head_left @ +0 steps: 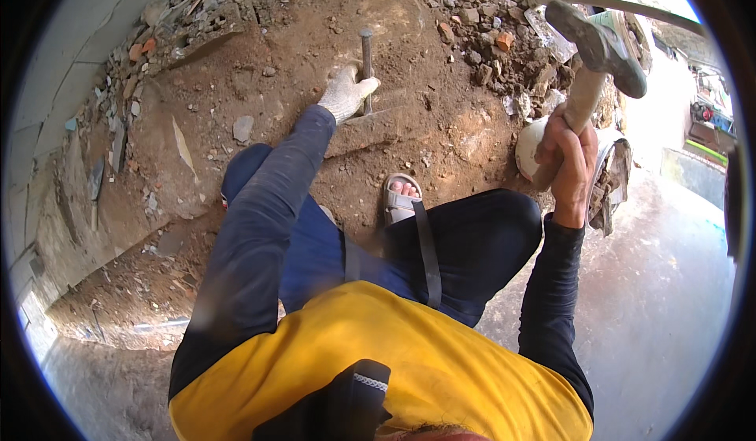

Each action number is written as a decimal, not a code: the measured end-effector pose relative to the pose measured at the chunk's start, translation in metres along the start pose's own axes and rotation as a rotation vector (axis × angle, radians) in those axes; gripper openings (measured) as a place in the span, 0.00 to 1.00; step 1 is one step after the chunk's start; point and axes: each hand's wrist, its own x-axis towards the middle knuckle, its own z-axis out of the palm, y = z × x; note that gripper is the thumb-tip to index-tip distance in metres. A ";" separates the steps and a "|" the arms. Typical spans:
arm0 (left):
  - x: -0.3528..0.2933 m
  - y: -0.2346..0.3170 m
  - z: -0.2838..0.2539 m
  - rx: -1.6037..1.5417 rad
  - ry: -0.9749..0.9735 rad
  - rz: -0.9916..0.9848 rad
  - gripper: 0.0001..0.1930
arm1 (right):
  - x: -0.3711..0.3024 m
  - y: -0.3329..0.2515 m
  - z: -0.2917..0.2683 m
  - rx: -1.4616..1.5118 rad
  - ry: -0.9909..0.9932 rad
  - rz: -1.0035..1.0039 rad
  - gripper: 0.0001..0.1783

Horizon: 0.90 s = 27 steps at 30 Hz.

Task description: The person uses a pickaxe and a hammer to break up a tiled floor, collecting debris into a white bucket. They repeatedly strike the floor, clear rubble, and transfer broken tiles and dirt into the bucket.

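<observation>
My left hand (343,94), in a whitish knitted work glove, is closed around a steel chisel (367,57). The chisel stands nearly upright, its head above my fingers and its lower end at the brown dirt (394,110). Off to the right, my bare right hand (570,161) grips the short wooden handle of a hammer (597,46). The worn dark metal hammer head is raised at the upper right, well apart from the chisel.
Broken rubble (504,39) is heaped at the upper right, beside a white rounded container (529,148). A long curved handle (614,3) crosses above the hammer. Stone and tile fragments (142,55) line the left wall. My sandalled foot (403,193) rests on the dirt.
</observation>
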 end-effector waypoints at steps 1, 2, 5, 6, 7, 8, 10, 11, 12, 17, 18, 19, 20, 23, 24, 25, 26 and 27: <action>-0.004 0.001 -0.003 0.074 0.000 0.029 0.13 | 0.001 -0.005 0.010 0.019 -0.033 0.022 0.17; -0.008 0.003 -0.006 0.092 -0.057 -0.038 0.13 | 0.001 -0.010 0.021 0.035 -0.055 0.033 0.17; -0.017 0.011 -0.013 0.124 -0.158 -0.104 0.12 | 0.000 -0.019 0.055 0.028 -0.222 0.076 0.22; -0.019 0.014 -0.013 0.155 -0.163 -0.096 0.11 | -0.002 -0.022 0.065 0.000 -0.248 0.157 0.23; -0.021 0.017 -0.013 0.169 -0.164 -0.077 0.10 | -0.003 -0.025 0.073 -0.010 -0.287 0.196 0.25; -0.023 0.019 -0.012 0.183 -0.222 -0.027 0.11 | -0.005 -0.030 0.079 -0.059 -0.321 0.207 0.27; -0.026 0.022 -0.010 0.296 -0.276 0.045 0.13 | -0.008 -0.039 0.087 -0.049 -0.383 0.157 0.28; -0.027 0.023 -0.009 0.349 -0.299 0.076 0.13 | -0.009 -0.043 0.090 -0.040 -0.403 0.139 0.29; -0.027 0.023 -0.008 0.407 -0.296 0.069 0.15 | -0.009 -0.047 0.091 -0.018 -0.409 0.052 0.31; -0.029 0.020 -0.011 0.448 -0.307 0.122 0.16 | -0.001 -0.040 0.111 0.278 -0.360 -0.237 0.35; -0.030 0.019 -0.011 0.442 -0.309 0.124 0.16 | -0.002 -0.030 0.121 0.130 -0.308 -0.134 0.36; -0.031 0.018 -0.012 0.429 -0.282 0.146 0.16 | -0.002 -0.022 0.128 -0.049 -0.346 -0.016 0.38; -0.033 0.017 -0.013 0.360 -0.297 0.148 0.16 | -0.004 -0.013 0.135 -0.235 -0.404 0.094 0.39; -0.037 0.013 -0.013 0.353 -0.251 0.141 0.15 | -0.009 0.005 0.138 -0.361 -0.532 0.307 0.41; -0.038 0.013 -0.013 0.371 -0.249 0.114 0.15 | -0.011 0.005 0.137 -0.286 -0.558 0.312 0.41; -0.039 0.012 -0.012 0.374 -0.276 0.105 0.15 | -0.010 -0.001 0.131 -0.196 -0.595 0.296 0.42; -0.038 0.012 -0.013 0.390 -0.273 0.108 0.15 | -0.010 -0.011 0.126 -0.209 -0.551 0.348 0.41; -0.038 0.012 -0.013 0.392 -0.245 0.134 0.15 | -0.007 -0.027 0.117 -0.102 -0.571 0.293 0.40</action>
